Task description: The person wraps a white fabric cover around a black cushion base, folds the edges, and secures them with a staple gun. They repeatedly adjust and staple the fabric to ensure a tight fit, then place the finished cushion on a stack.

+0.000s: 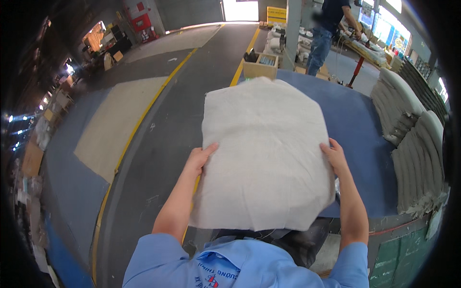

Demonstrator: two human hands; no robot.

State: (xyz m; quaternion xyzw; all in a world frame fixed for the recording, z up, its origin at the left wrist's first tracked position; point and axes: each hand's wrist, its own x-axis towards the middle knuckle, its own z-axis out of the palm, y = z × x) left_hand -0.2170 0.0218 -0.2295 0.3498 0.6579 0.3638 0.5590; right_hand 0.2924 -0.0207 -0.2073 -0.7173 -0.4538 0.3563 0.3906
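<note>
A large off-white fabric-covered cushion (266,158) with rounded far corners is held up in front of my chest. My left hand (200,157) grips its left edge, thumb on top and fingers hidden beneath. On the opposite edge my right hand (334,156) holds it the same way. The cushion's near edge hangs over my lap, with a few loose threads below it. Part of the blue tabletop (360,144) lies hidden behind the cushion.
Stacked grey-white cushions (420,158) line the table's right side. A wooden box (260,66) with small items stands at its far end. Beyond, a person (324,36) works at another bench. A walkway (177,110) with yellow lines runs along the left.
</note>
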